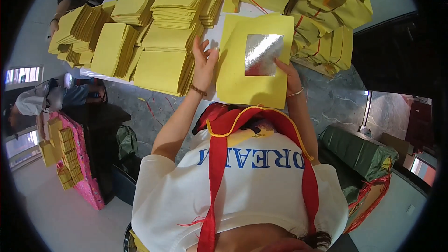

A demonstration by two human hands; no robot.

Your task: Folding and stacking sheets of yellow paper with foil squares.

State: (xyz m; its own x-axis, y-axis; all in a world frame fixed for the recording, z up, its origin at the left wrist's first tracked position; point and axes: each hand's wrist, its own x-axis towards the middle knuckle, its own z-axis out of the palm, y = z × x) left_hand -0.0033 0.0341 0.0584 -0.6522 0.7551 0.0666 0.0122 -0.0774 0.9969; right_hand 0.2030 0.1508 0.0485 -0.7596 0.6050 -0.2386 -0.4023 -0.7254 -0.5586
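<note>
In front of me lies a yellow paper sheet (233, 81) with a square of silver foil (261, 55) on its upper right part. Another yellow sheet edge shows beneath it, slightly offset. My right hand (292, 80) holds the sheet's right edge, one digit lying over the foil and the other fingers hidden behind the paper. Beside the sheet's left edge, my left hand (204, 63) is raised with its fingers apart and nothing in it. To its left rise several stacks of folded yellow paper (163, 72).
Tied yellow paper bundles (329, 42) are piled at the far right. A person's hand (54, 27) rests by the far-left stacks. Another person (39, 100) is beside a pink-covered table (84, 158) with yellow bundles. A green wrapped package (359, 151) stands at right.
</note>
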